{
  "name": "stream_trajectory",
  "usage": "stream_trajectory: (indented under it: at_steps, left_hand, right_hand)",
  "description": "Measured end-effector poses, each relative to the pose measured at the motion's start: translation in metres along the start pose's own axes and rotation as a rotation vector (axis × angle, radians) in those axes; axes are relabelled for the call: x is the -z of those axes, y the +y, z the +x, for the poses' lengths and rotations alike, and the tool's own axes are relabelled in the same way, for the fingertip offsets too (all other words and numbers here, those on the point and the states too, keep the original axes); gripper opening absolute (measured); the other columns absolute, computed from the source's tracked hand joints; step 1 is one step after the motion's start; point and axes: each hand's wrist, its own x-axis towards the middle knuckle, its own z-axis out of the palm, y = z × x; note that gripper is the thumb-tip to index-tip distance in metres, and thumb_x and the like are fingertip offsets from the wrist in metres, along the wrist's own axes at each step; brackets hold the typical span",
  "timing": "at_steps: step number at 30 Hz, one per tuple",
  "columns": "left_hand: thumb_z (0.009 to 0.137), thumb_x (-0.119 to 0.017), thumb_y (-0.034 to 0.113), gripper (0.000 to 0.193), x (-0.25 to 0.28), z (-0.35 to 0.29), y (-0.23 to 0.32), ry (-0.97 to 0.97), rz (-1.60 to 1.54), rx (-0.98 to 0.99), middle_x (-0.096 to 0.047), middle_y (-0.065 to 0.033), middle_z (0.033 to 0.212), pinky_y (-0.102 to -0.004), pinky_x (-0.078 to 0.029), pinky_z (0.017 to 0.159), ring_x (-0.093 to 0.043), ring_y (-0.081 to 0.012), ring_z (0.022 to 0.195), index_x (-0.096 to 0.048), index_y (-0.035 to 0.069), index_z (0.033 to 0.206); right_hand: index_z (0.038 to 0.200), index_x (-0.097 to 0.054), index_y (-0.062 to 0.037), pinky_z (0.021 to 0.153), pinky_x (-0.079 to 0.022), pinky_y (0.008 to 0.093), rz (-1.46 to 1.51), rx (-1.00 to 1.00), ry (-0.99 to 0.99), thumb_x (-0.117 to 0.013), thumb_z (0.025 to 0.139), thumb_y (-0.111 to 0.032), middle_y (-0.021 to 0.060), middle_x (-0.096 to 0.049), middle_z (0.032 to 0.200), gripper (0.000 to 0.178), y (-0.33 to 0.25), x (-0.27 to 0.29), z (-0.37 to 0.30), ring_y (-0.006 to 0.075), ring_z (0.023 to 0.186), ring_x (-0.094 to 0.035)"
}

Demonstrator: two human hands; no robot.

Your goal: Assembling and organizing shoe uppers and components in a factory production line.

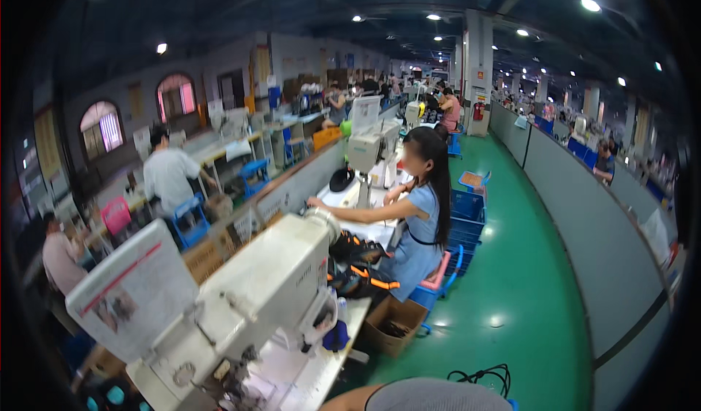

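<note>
Neither of my hands shows. At the lower edge a strip of bare skin (349, 399) meets grey cloth (438, 396), which seem to be part of my own arm and sleeve. Closest to me stands a large white industrial sewing machine (270, 265) on a pale worktable (342, 341). A white board with a printed sheet (135, 290) leans up beside it. Small machine parts (237, 374) sit low by the table, partly cut off by the rim. Dark shoe pieces with orange trim (358, 272) lie beyond the machine.
A co-worker in a blue dress (420, 243) sits at another sewing machine (369, 151). A cardboard box (394, 327), blue crates (465, 217) and a black cable (489, 374) are on the green floor (511, 287). Grey partition panels (584, 228) run along the right. Other people work on the left.
</note>
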Motion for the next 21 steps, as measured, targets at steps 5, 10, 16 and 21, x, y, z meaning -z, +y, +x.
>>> stream_trajectory:
  at_steps: [5,10,16,21]
  left_hand:
    - [0.092,-0.049,0.045,0.059,-0.059,-0.106,-0.006,-0.254,0.426,-0.218,-0.035,-0.0158,0.147,-0.0568,-0.021,0.109,-0.03,-0.0333,0.137,-0.039,0.017,0.143]
    - [0.094,-0.046,0.043,0.053,-0.082,-0.1,-0.029,-0.114,0.501,-0.325,-0.037,-0.0149,0.146,-0.0556,-0.025,0.107,-0.034,-0.0335,0.134,-0.044,0.015,0.139]
    - [0.093,-0.049,0.039,0.046,-0.043,-0.068,-0.012,-0.234,0.658,-0.301,-0.041,-0.0164,0.142,-0.056,-0.03,0.104,-0.036,-0.0379,0.131,-0.05,0.018,0.134]
    - [0.091,-0.055,0.02,0.026,-0.012,-0.073,0.075,-0.014,-0.147,0.09,-0.065,-0.0223,0.104,-0.0447,-0.047,0.086,-0.06,-0.0384,0.101,-0.066,0.003,0.106]
  right_hand:
    - [0.111,-0.052,-0.0023,0.074,-0.044,0.0392,0.574,0.104,-0.483,-0.066,0.079,-0.026,0.0145,-0.054,0.093,0.042,0.196,-0.079,0.185,0.0219,0.08,-0.051]
    - [0.113,-0.053,-0.0036,0.075,-0.044,0.04,0.51,0.225,-0.277,-0.068,0.079,-0.028,0.015,-0.054,0.096,0.045,0.119,-0.04,0.126,0.0227,0.083,-0.051]
    - [0.115,-0.053,-0.0057,0.078,-0.043,0.0412,0.372,0.394,0.047,-0.071,0.077,-0.032,0.0158,-0.053,0.1,0.05,0.066,-0.019,0.081,0.024,0.087,-0.051]
    - [0.117,-0.054,-0.0074,0.08,-0.043,0.0423,0.246,0.402,0.234,-0.074,0.076,-0.035,0.0164,-0.052,0.103,0.053,0.085,-0.047,0.073,0.025,0.09,-0.051]
